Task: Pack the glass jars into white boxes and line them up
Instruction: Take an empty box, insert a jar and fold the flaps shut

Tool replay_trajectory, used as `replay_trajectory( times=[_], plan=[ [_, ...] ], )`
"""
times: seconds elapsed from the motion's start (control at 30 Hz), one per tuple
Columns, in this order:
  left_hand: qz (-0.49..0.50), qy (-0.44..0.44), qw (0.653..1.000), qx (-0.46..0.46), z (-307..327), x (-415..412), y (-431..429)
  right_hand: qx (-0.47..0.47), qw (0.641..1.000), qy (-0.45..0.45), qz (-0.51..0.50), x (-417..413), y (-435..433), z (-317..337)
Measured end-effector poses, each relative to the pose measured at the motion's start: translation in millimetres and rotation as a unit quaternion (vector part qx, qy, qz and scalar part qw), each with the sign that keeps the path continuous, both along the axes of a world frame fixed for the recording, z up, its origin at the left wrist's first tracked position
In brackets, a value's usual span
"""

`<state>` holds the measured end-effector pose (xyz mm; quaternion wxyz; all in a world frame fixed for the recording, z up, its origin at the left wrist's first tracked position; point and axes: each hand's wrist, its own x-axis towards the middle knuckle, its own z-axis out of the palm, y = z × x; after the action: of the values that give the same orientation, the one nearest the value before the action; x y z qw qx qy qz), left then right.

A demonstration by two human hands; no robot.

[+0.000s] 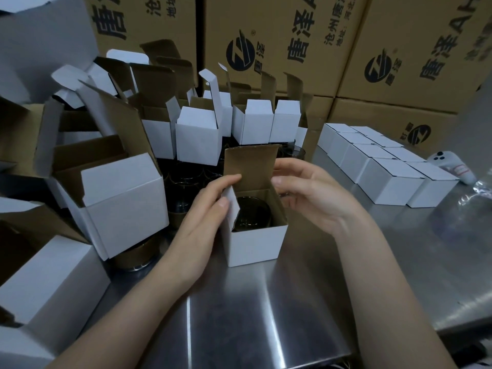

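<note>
A small white box [257, 245] stands on the steel table in the middle, its brown-lined lid up. A dark glass jar [250, 217] sits inside it. My left hand [205, 225] holds the box's left side, thumb on the small left flap, which is folded inward. My right hand [311, 193] is at the box's right side, fingers by the lid's right edge. Closed white boxes [386, 169] stand in two rows at the right. More dark jars [186, 182] stand behind the box.
Open white boxes [199, 137] crowd the back and left [122, 195]. Big brown cartons [292, 43] wall off the rear. A white handheld device [450, 163] lies at the far right. A gold-lidded jar [133, 257] sits under a left box. Bare steel table [253, 315] lies near me.
</note>
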<state>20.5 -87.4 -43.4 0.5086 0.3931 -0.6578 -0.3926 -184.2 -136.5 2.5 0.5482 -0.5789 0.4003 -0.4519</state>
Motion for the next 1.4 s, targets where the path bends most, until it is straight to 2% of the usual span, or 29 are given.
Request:
replay_trajectory(
  times=[0.4, 0.63, 0.93, 1.07, 1.4],
  plan=[
    [0.021, -0.013, 1.0, -0.014, 0.0, -0.2, 4.7, 0.006, 0.998, 0.062, -0.003, 9.5, 6.9, -1.9],
    [0.005, 0.091, 0.996, -0.004, -0.4, -0.5, 3.4, -0.024, 0.993, 0.116, -0.012, 13.9, 8.4, -2.1],
    [-0.029, 0.075, 0.997, -0.009, 3.3, 0.3, 1.4, -0.059, 0.992, 0.115, 0.005, 14.6, 9.0, -2.3],
    [-0.031, 0.071, 0.997, -0.004, 3.0, -0.3, 0.9, -0.086, 0.984, 0.157, 0.007, 13.3, 9.8, 0.7],
    [-0.019, 0.078, 0.997, 0.002, -0.4, -0.5, -0.3, -0.066, 0.981, 0.179, 0.028, 7.7, 11.9, 4.5]
  ],
)
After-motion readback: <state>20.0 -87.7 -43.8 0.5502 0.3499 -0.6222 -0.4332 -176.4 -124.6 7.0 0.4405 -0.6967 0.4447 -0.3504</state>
